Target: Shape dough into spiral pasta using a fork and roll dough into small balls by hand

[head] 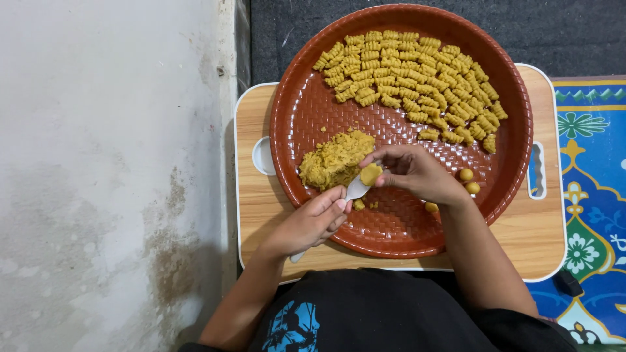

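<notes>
My left hand grips a white spoon over the near part of a round brown woven tray. A small lump of yellow dough lies on the spoon's bowl. My right hand pinches and presses that lump with its fingertips. A mound of the same dough sits on the tray just left of the spoon. Several ridged, curled dough pieces lie in rows across the tray's far half. Two small dough balls rest to the right of my right hand.
The tray stands on a small wooden lap table with white edging and a handle slot. A worn pale wall is on the left. A blue patterned mat lies to the right, dark carpet beyond.
</notes>
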